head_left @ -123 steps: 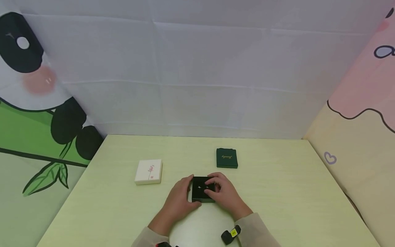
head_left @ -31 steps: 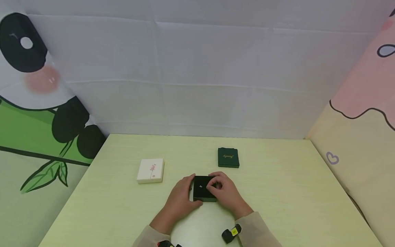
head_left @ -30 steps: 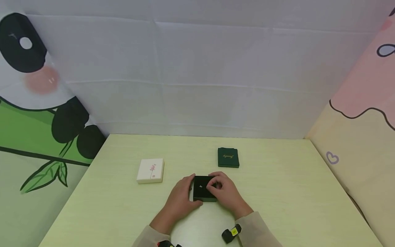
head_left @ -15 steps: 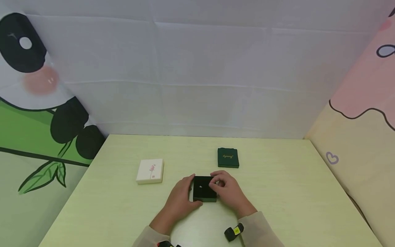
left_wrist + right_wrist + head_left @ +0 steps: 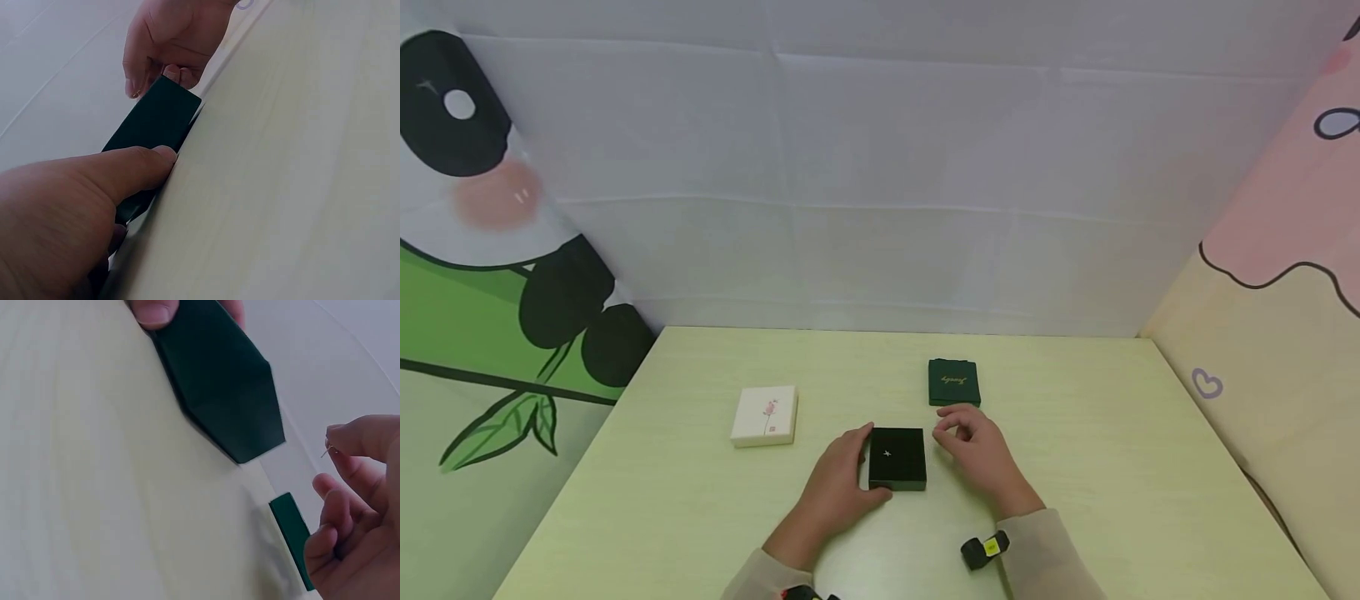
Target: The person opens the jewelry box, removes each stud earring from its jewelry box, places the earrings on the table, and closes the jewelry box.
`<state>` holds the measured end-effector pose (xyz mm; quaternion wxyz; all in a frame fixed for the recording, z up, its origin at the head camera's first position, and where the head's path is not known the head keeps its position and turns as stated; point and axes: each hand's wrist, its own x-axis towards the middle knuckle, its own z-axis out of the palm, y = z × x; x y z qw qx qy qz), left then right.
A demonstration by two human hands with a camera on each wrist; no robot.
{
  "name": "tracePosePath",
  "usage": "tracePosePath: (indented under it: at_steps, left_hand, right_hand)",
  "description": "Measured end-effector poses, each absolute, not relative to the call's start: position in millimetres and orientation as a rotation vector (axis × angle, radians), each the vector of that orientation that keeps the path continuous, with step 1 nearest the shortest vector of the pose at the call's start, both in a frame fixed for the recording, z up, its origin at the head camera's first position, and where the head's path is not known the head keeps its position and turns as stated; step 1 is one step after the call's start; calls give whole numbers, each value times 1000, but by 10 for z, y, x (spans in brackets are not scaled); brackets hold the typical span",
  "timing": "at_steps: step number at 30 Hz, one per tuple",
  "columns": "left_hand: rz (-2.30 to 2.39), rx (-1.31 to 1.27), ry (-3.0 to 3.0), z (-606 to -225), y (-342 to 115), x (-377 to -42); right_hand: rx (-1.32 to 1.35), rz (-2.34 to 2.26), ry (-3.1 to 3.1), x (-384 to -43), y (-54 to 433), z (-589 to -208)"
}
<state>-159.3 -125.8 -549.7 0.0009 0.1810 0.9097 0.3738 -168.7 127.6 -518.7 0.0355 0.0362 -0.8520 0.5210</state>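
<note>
A small dark green jewelry box point(image 5: 904, 477) with a black insert lies on the table, its lid off. My left hand point(image 5: 835, 483) grips the box by its left side, thumb at the near edge and fingertips at the far corner. One small star-shaped stud earring point(image 5: 887, 453) sits in the left part of the insert. To the right of the box, my right hand point(image 5: 983, 457) pinches another stud earring point(image 5: 327, 449) between thumb and index finger. Its thin post sticks out from the fingertips in the right wrist view. The other right fingers are curled loosely.
A green lid point(image 5: 954, 383) with gold lettering lies just beyond my right hand. To the left stands a white box point(image 5: 764, 416) with a pink flower print. The pale table point(image 5: 1112, 467) meets a white cloth backdrop point(image 5: 887, 167) at its far edge.
My right hand has lifted the right-hand earring out of the insert and moved right, away from the box. The left hand has kept its hold on the box.
</note>
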Motion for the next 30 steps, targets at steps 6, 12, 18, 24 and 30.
tracePosePath:
  at_steps: [6,12,18,24,30]
  left_hand:
    - [1179,570,2852,-5515,-1262,-1599]
    - [1180,573,2851,-5530,-1268,-1604]
    - [1185,576,2849,-5529,-1275,-1608]
    - [1188,569,2846,-5538,-1278,-1610]
    - [1184,582,2851,-5551,-1277,-1620]
  right_hand:
    - [47,1601,-2588,-1716,1429,-5164]
    - [2,1587,-2565,-1742,1551,-5144]
    - [-19,1592,-2531,-1749,1613,-5130]
    - [-43,1588,-2515,-1756,1632,-5124]
    - [-105,1549,-2522,-1781,1650,-5178]
